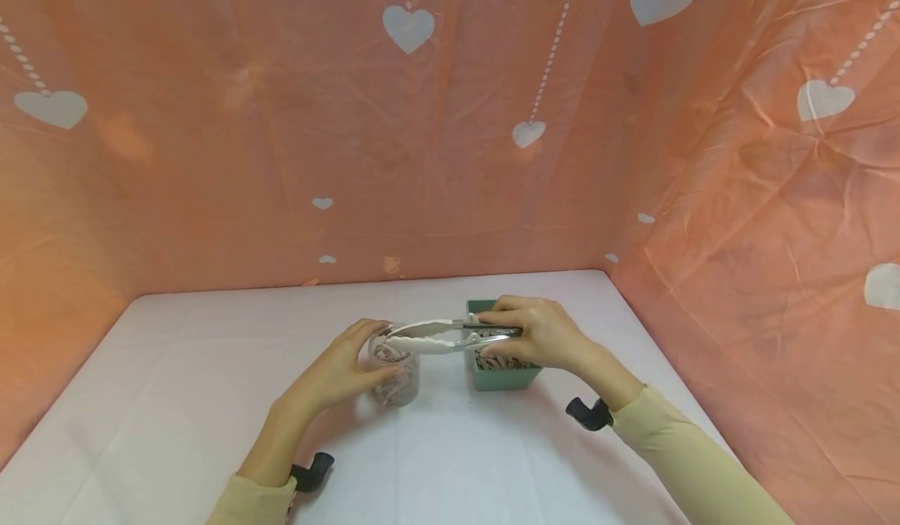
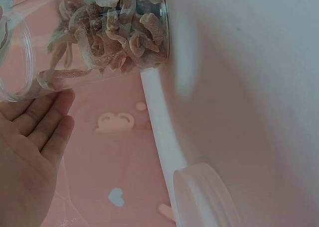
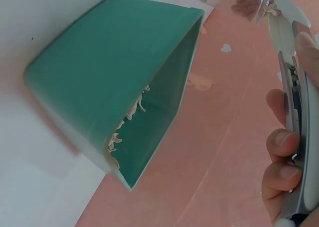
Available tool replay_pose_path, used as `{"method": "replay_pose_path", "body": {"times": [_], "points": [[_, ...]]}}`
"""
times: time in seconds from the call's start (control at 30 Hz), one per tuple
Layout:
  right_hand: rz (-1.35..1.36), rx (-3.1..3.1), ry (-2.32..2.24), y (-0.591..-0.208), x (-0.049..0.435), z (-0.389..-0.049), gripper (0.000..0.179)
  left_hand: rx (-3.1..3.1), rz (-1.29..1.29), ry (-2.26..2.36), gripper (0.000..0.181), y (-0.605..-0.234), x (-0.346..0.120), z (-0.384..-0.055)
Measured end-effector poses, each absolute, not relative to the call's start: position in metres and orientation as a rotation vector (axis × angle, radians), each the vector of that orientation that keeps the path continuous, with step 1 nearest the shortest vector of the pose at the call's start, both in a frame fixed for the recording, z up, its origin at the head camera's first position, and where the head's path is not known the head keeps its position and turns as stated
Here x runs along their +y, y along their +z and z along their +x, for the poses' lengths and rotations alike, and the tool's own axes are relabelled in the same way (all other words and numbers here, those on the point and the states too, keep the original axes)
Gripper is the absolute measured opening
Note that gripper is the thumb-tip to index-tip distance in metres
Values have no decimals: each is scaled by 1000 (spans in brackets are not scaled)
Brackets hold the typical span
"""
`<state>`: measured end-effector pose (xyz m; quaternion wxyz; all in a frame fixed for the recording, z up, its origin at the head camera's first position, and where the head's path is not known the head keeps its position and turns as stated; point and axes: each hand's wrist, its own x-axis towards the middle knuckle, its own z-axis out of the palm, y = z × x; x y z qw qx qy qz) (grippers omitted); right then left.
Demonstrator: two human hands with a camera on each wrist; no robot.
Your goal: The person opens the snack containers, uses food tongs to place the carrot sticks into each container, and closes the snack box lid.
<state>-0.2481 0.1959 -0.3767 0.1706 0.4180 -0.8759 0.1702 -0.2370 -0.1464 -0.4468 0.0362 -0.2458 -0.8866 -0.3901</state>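
Note:
My left hand (image 1: pixel 341 369) holds a clear jar (image 1: pixel 402 388) near its mouth, thumb in front and fingers behind. Pale brown, curled dried strips (image 2: pixel 107 32) fill its lower part, as the left wrist view shows. Metal kitchen tongs (image 1: pixel 460 344) with white tips lie in the grip of my right hand (image 1: pixel 544 333). Their tips are over the jar's mouth, close together; in the right wrist view a small bit of strip shows at them. Below my right hand stands a green square tub (image 1: pixel 505 380) with more strips (image 1: pixel 498 362) inside, partly hidden by that hand.
A translucent round lid (image 2: pixel 204 197) lies on the table by the jar in the left wrist view. The white tabletop (image 1: pixel 211 369) meets orange, heart-printed cloth (image 1: pixel 457 197) at the back and sides. Black wrist mounts (image 1: pixel 591 414) stick out from both forearms.

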Motion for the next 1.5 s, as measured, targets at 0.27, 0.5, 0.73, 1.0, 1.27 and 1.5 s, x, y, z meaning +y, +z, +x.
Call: {"method": "replay_pose_path", "body": {"times": [0.27, 0.5, 0.73, 1.0, 1.27, 1.5], "points": [[1184, -2482, 499, -377, 197, -248, 50, -2713, -762, -1189, 73, -446, -146, -237], [1179, -2457, 539, -379, 199, -245, 51, -2706, -772, -1181, 73, -445, -145, -237], [1106, -2443, 598, -381, 214, -242, 54, -2716, -751, -1194, 74, -445, -144, -236], [1021, -2445, 588, -382, 247, -237, 54, -2742, -722, -1212, 77, -446, -144, -236], [981, -2455, 504, -388, 280, -238, 50, -2768, -699, -1216, 78, -446, -145, -235], [903, -2600, 351, -382, 294, -238, 52, -2749, -718, -1200, 77, -445, -145, -234]]}}
